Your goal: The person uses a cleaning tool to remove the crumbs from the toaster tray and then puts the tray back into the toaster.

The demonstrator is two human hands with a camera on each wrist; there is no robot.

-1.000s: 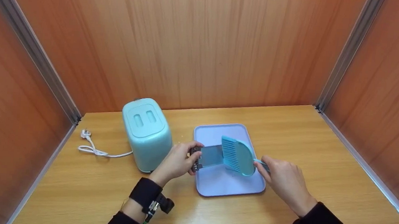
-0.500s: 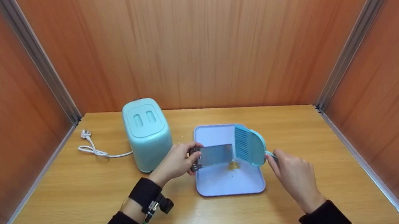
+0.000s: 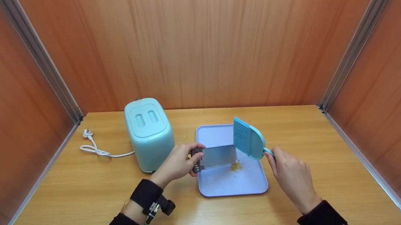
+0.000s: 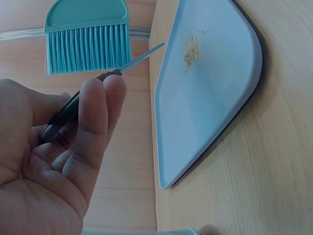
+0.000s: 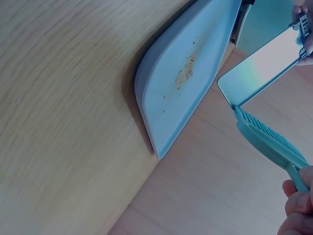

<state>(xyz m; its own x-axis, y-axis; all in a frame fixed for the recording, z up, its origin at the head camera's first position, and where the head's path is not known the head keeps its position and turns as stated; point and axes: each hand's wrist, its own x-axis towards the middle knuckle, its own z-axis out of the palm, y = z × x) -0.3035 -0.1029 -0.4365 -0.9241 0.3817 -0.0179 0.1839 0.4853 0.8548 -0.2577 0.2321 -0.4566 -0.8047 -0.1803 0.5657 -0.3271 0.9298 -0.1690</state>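
Observation:
In the head view my left hand (image 3: 181, 161) pinches the dark end of a flat metal crumb tray (image 3: 219, 156), thumb on top. The crumb tray is held above a lilac serving tray (image 3: 223, 186). My right hand (image 3: 291, 177) grips the thin handle of a teal hand brush (image 3: 250, 139). The brush's bristles (image 4: 88, 49) hang at the far end of the crumb tray. In the right wrist view the brush head sits right at the crumb tray's corner. A small heap of yellowish crumbs (image 3: 236, 166) lies on the serving tray, below the crumb tray's end.
To the left stands a mint-green toaster (image 3: 153, 146). Its white cord lies loosely looped, ending in a plug (image 3: 87, 133). A few tiny crumbs lie on the wooden table between toaster and serving tray. Wood-grain panels (image 3: 219, 49) enclose the back and sides.
The brush has moved off the crumb tray's surface, away and up past its far end, uncovering the crumb heap on the serving tray. My left hand and the crumb tray have stayed nearly still.

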